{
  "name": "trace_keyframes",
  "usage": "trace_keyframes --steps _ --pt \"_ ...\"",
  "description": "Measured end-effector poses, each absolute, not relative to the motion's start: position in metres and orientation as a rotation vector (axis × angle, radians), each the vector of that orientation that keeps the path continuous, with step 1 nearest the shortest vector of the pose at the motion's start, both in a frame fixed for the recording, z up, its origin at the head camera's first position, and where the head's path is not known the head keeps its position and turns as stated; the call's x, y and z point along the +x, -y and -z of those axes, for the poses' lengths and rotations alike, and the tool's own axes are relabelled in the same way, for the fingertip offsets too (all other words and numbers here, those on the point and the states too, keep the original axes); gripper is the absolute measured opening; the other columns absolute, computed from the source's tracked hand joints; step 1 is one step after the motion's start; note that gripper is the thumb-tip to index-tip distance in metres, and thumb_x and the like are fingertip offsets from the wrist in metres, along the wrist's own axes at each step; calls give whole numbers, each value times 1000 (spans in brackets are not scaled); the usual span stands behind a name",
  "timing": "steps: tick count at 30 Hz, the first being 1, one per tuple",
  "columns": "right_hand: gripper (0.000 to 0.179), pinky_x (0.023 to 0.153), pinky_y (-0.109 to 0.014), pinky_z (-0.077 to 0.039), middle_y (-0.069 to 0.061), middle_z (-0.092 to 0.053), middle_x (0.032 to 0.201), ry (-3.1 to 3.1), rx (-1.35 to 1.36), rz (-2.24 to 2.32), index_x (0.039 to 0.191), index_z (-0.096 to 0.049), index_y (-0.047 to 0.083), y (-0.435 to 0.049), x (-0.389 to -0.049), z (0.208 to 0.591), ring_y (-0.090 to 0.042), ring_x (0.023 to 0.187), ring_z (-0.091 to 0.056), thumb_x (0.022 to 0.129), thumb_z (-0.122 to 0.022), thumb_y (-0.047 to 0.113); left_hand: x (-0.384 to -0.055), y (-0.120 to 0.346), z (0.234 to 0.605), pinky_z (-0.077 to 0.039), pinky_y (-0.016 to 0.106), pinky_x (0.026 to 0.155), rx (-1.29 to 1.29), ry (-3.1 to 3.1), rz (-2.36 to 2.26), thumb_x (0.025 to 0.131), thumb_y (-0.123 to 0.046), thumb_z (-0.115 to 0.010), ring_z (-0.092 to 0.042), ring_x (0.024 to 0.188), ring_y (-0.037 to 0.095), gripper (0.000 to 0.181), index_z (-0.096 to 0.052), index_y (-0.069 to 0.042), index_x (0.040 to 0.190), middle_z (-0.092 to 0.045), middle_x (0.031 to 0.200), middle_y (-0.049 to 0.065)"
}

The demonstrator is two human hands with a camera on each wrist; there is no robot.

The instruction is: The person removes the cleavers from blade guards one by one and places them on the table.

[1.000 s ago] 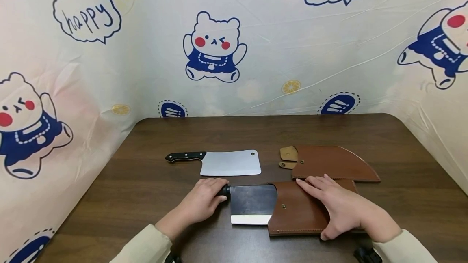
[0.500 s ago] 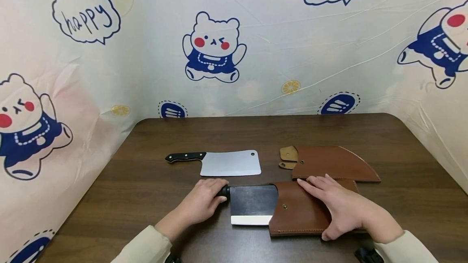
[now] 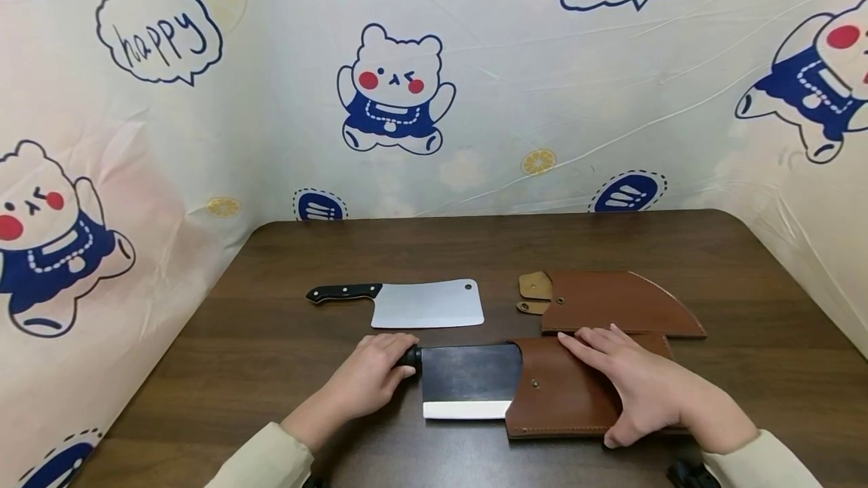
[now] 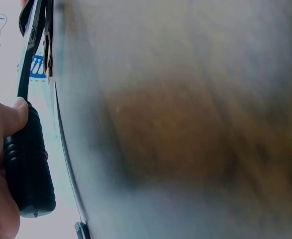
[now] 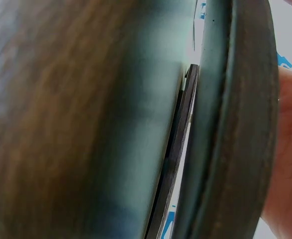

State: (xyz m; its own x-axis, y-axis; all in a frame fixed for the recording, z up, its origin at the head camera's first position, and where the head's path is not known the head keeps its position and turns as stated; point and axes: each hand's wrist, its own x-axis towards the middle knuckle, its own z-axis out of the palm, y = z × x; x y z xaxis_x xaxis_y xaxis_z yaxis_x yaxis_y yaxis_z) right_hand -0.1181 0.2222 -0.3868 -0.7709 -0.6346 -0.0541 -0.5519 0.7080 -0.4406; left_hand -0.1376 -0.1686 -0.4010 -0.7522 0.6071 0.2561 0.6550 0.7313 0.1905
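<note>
My left hand (image 3: 376, 369) grips the black handle (image 4: 30, 169) of a cleaver (image 3: 468, 375) with a dark blade and a bright edge strip. The thumb lies along the handle near the blade in the left wrist view. Brown leather covers the front part of the blade: this is a knife sheath (image 3: 552, 398) with a small metal stud. My right hand (image 3: 644, 382) holds the sheath across its width, thumb at the near edge and fingers spread over the top. In the right wrist view, the sheath's stitched edge (image 5: 245, 124) stands clear of the table.
Behind the held cleaver lies a second cleaver (image 3: 427, 303), silver with a black riveted handle. To the back right is another brown leather sheath (image 3: 613, 303) with tan snap straps (image 3: 536, 286). All rest on a dark wooden table (image 3: 271, 262) before a printed cloth backdrop (image 3: 502, 96).
The sheath and my right hand have shifted slightly right, and my left hand slightly left with the cleaver. More of the dark blade shows between them.
</note>
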Motion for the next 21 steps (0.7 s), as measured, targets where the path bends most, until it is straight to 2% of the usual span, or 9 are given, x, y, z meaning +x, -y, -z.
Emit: trace_keyframes --steps 4,6,7,8,9,11,15,17,21 --pt "114 112 -43 -7 -26 -33 141 -2705 -960 611 146 -29 17 -225 -118 387 -45 131 -28 49 -86 37 -137 169 401 -44 43 87 -1010 2761 395 85 -18 -65 -59 106 25 36 -58 0 116 -64 113 11" --pt "115 113 -30 2 -27 -34 141 -2708 -969 608 146 -29 16 -225 -118 388 -46 131 -28 48 -86 36 -137 170 401 -44 43 87 -1009 2758 391 85 -18 -66 -59 106 25 36 -58 0 116 -64 113 11" --pt "115 113 -33 0 -27 -34 141 -2713 -973 603 146 -29 16 -225 -118 388 -45 131 -29 48 -86 36 -137 170 401 -44 43 87 -1010 2755 391 85 -18 -66 -59 106 25 36 -58 0 116 -64 113 11" --pt "115 111 -23 4 -26 -34 141 -2714 -966 608 146 -29 16 -225 -118 388 -45 131 -28 48 -86 35 -136 170 401 -44 43 87 -1012 2752 392 85 -18 -66 -59 106 25 36 -58 0 116 -64 113 11" --pt "115 113 -32 -1 -27 -34 140 -2721 -976 601 145 -30 16 -225 -118 388 -45 131 -29 47 -86 35 -136 171 401 -44 43 87 -1011 2748 393 85 -18 -66 -59 106 25 36 -58 0 115 -64 113 11" --pt "115 110 -21 3 -27 -35 140 -2730 -981 601 145 -30 15 -225 -118 389 -45 130 -30 47 -86 34 -136 172 401 -44 43 86 -1010 2741 393 85 -18 -66 -59 106 24 36 -59 0 115 -64 112 11" --pt "115 109 -18 7 -27 -36 139 -2731 -1002 593 145 -31 14 -226 -118 388 -45 129 -31 46 -86 35 -135 173 401 -44 43 86 -1014 2733 391 84 -17 -67 -59 105 25 35 -59 0 114 -64 111 11" --pt "115 96 -3 13 -26 -36 139 -2729 -1001 596 145 -31 14 -226 -119 389 -44 130 -31 46 -86 34 -135 174 401 -44 43 85 -1017 2732 392 84 -17 -66 -59 105 25 35 -59 0 114 -64 111 11" --pt "115 96 -3 13 -26 -36 139 -2735 -1018 592 145 -30 15 -227 -118 390 -44 129 -32 46 -86 35 -136 174 402 -44 43 86 -1019 2741 389 85 -18 -66 -59 105 25 35 -59 0 114 -64 112 10"
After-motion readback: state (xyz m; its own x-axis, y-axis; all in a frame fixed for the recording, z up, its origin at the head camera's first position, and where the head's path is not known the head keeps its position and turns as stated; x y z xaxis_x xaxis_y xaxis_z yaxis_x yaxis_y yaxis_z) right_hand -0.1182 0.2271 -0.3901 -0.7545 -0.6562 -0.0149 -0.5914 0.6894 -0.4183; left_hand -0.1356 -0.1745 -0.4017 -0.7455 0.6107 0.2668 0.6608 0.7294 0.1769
